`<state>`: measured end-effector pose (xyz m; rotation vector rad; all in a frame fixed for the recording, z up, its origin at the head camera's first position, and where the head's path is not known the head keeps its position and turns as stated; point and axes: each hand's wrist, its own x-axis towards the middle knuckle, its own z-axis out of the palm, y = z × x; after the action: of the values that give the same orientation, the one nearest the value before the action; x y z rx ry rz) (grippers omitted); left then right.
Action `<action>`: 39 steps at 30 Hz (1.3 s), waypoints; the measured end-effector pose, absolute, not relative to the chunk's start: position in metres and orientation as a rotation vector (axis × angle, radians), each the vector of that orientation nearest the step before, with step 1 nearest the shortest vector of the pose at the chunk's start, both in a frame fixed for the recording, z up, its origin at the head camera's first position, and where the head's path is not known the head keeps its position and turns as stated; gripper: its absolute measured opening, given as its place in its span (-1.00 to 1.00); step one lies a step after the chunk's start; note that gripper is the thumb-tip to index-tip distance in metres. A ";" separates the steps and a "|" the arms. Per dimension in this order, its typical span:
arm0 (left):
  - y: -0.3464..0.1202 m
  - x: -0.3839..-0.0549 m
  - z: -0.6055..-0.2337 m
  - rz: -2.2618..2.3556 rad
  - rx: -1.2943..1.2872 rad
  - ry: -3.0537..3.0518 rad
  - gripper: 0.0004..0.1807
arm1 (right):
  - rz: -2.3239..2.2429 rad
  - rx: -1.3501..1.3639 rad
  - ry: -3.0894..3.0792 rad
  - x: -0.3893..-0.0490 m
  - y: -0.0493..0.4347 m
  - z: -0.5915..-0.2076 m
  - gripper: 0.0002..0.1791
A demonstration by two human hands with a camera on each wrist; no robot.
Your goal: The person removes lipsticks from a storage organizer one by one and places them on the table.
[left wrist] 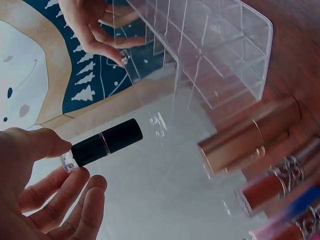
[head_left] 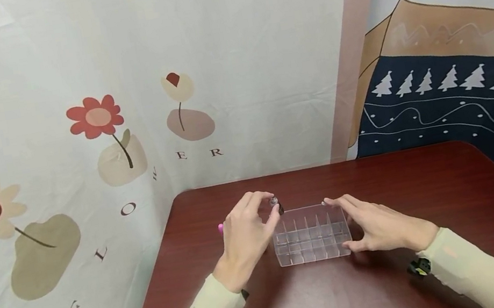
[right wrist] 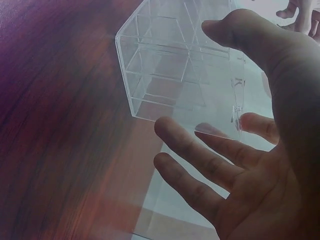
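Between thumb and fingertips, my left hand point(head_left: 245, 230) pinches a black lipstick tube point(left wrist: 107, 142) by its clear end. The tube has a thin rose-gold band round its middle and hangs near the organizer's rear left corner. The clear plastic organizer point(head_left: 313, 252), divided into many small compartments, stands on the table. At its right side is my right hand point(head_left: 376, 222), fingers spread and mostly straight. Its thumb reaches the front right edge, and a forefinger lies at the back top corner by a small knob point(left wrist: 125, 57).
Left of the organizer, a copper-coloured tube point(left wrist: 245, 137) stands with several other lipsticks; in the head view the left hand hides most of them, leaving a pink tip point(head_left: 221, 228). The dark red table point(head_left: 393, 178) meets a printed cloth backdrop point(head_left: 256, 65) behind.
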<state>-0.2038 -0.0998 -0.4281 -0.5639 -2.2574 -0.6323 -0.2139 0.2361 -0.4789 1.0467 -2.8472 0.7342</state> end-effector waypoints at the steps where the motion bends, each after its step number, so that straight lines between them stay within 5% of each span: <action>1: -0.102 -0.203 -0.427 -0.630 -0.562 -2.252 -0.82 | 0.736 1.047 -2.846 -0.214 0.236 -0.479 0.16; 39: -0.188 -0.201 -0.418 -0.539 -0.340 -2.247 -0.76 | 0.748 1.035 -2.826 -0.212 0.235 -0.483 0.17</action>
<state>-0.2007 -0.1882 -0.4180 -0.3397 -2.2467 -0.5392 -0.2119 0.2346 -0.4832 1.0355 -2.8257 0.7484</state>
